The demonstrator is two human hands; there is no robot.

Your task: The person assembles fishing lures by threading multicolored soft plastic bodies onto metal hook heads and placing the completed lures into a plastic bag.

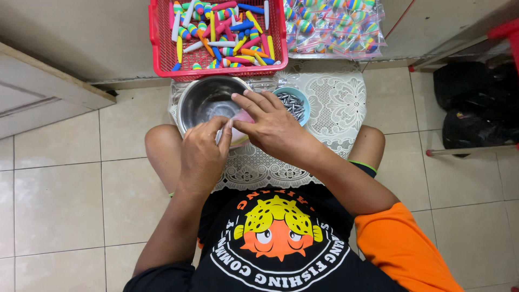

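Over steel bowl (205,100): left hand (203,157) & right hand (273,127) fingers pinched shut on pink piece (243,120), mid-assembly prob.; needs steady grip.

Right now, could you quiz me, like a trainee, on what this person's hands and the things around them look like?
1. True or false: the red basket holds colourful foam pieces.
2. Which sits right of the steel bowl? A) a small blue bowl of grey metal pieces, B) a black kettle, C) a glass jar.
3. Fill in: the left hand and right hand meet over a small ____ container.

Key
1. True; they fill the basket.
2. A, the small blue bowl on the lace cloth.
3. Pink; what it holds is hidden by the fingers.
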